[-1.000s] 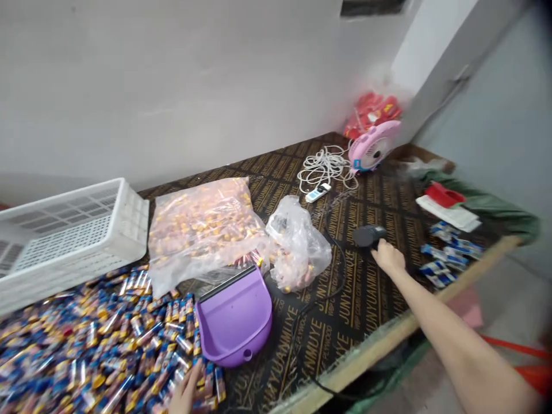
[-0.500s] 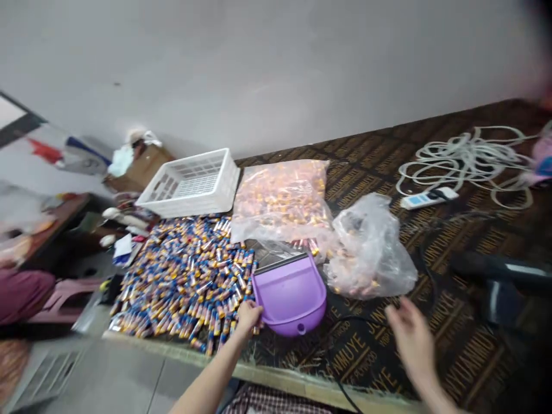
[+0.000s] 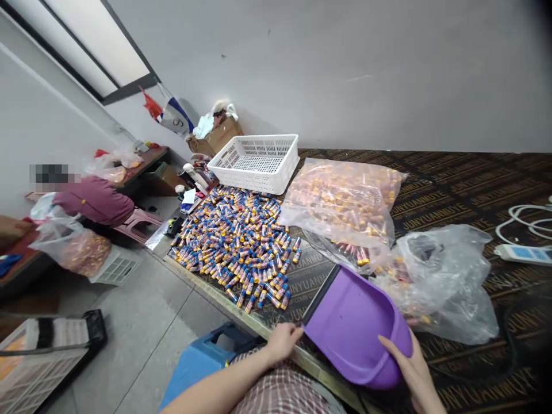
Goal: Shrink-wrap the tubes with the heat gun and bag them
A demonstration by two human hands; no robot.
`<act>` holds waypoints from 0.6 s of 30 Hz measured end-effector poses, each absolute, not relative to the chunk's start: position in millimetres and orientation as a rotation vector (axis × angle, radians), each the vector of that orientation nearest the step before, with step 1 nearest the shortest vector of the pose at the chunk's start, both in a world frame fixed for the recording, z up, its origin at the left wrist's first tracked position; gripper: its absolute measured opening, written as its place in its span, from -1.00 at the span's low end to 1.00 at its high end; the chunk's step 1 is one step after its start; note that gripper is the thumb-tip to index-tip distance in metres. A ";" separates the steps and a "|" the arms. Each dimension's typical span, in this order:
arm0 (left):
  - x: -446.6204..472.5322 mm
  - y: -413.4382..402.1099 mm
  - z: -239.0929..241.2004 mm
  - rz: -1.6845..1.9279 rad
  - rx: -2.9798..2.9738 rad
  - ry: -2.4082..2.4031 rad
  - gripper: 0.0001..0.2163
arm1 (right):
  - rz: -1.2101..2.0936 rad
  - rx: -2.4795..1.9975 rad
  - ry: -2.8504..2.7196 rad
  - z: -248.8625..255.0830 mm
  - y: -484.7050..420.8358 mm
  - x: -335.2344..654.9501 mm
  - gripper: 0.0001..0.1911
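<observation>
Leftmost, well apart from the left grip, a person sits on a stool. Ahead of that grip and to its left, tubes lie loose on the table, spread out probably so that single ones show. Beyond them, farther from both grips, stands a basket, perhaps set back to leave the near edge usable. The left grip seems to pinch the dustpan by a front corner. The dustpan lies between the grips, black lip towards the tubes; whether it rests on the table I cannot tell. Past it lies a full bag, flat, likely for stability. The right grip clasps the rear rim, thumb inside, presumably to steady the heavier end. Beyond and to its right sit a slack bag and a power strip.
</observation>
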State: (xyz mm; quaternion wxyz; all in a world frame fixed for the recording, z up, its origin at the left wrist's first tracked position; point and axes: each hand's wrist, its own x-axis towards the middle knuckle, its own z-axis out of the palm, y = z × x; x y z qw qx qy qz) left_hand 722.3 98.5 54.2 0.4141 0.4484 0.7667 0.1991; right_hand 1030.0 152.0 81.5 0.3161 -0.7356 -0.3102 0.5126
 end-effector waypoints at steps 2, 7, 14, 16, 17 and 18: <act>683.7 105.2 50.0 0.515 1.231 2.032 -0.77 | 1.396 -1.991 -0.925 77.8 162.8 1039.1 0.00; 565.6 120.4 28.8 0.459 1.050 2.710 -0.46 | 1.321 -2.181 -0.953 58.7 179.5 1012.8 -0.02; 464.9 176.7 -7.8 0.484 0.845 2.813 -0.32 | 1.175 -2.108 -0.920 43.5 188.5 899.3 -0.13; 468.0 187.0 -16.2 0.499 0.920 2.790 -0.29 | 1.177 -2.088 -0.871 42.8 189.1 867.0 -0.16; 472.2 190.2 -19.2 0.510 0.952 2.776 -0.29 | 1.174 -2.075 -0.842 42.4 188.9 852.4 -0.18; 476.8 192.5 -21.5 0.521 0.969 2.760 -0.30 | 1.166 -2.065 -0.817 41.8 188.5 838.8 -0.20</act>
